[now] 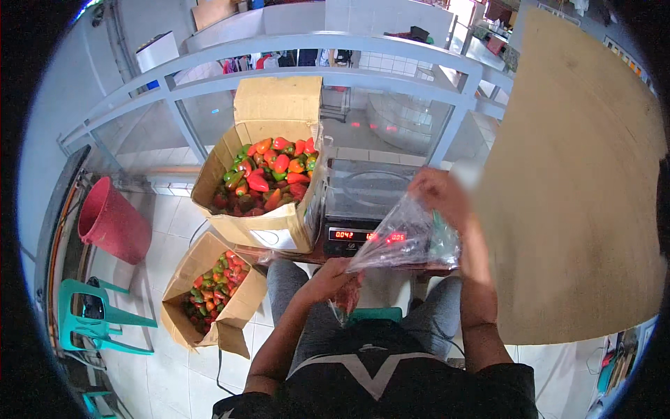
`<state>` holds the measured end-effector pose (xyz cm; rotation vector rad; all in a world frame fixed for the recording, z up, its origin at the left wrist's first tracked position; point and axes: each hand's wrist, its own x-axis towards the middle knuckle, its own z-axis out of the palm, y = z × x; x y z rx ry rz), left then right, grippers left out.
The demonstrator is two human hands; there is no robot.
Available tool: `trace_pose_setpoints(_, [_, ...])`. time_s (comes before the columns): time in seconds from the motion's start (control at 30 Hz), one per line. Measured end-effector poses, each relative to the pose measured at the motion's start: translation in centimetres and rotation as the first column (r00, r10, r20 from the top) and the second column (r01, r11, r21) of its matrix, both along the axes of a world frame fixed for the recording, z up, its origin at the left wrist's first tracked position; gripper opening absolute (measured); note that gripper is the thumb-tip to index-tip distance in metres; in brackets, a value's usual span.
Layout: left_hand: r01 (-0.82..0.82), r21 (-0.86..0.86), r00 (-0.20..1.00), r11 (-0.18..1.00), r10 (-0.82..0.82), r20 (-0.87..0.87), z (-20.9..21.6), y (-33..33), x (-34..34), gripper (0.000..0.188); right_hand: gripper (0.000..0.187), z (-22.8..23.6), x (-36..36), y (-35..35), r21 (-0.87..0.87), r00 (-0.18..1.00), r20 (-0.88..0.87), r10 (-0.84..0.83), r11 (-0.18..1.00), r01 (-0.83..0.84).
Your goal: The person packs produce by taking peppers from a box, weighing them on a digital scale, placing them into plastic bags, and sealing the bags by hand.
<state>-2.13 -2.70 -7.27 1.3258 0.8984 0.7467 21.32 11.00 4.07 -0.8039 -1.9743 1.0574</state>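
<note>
Head view: the left hand [330, 279] is closed on the near, gathered end of a bag [401, 237]; the right hand [443, 199] grips its far right edge. The bag is stretched between them, in front of the scale [373, 185] and across part of its lit display.

Risks, as judged: thin film drawn this taut could split where fingers bunch it; a slack edge could catch the scale and disturb its reading. The large box [300, 229] is heaped near its rim, so a knock from the left elbow could spill peppers [269, 174].

Materials: bag clear, creased, glossy; boxes creased brown cardboard, the small box [242, 304] flaring open near left; peppers smooth, tapered, red to green.
</note>
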Motion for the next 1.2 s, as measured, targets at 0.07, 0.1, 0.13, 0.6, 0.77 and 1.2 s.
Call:
trace_pose_setpoints(0.07, [-0.1, 0.32, 0.991, 0.942, 0.124, -0.053, -1.2, -0.1, -0.9, 0.022, 0.006, 2.7, 1.3, -0.3, -0.165, 0.939, -0.23, -0.257, 0.961, 0.223])
trace_pose_setpoints(0.1, [-0.106, 0.319, 0.991, 0.942, 0.127, -0.049, -1.2, -0.2, -1.2, 0.022, 0.006, 3.7, 1.7, -0.7, -0.087, 0.885, -0.22, -0.411, 0.911, 0.402])
trace_pose_setpoints(0.13, [-0.135, 0.178, 0.991, 0.975, 0.135, 0.016, -0.8, 0.0, -1.1, 0.024, 0.006, 3.7, 2.4, -0.7, -0.08, 0.883, -0.216, -0.417, 0.909, 0.409])
trace_pose_setpoints(0.6, [-0.307, 0.605, 0.889, 0.735, 0.448, -0.092, -1.6, 0.8, 1.9, 0.022, 0.04, -3.3, -8.3, -7.5, -0.35, 0.998, 0.057, -0.018, 0.936, 0.037])
trace_pose_setpoints(0.77, [-0.388, 0.429, 0.902, 0.815, 0.432, -0.004, -2.3, 0.9, 3.5, 0.026, 0.035, -4.1, -8.5, -7.2, -0.015, 0.998, -0.044, 0.037, 0.999, -0.038])
trace_pose_setpoints(1.2, [-0.362, 0.196, 0.923, 0.911, 0.38, -0.062, -2.1, 1.9, 5.3, 0.025, 0.021, 0.3, -9.9, -6.8, -0.384, 0.922, -0.384, -0.049, 0.916, -0.112])
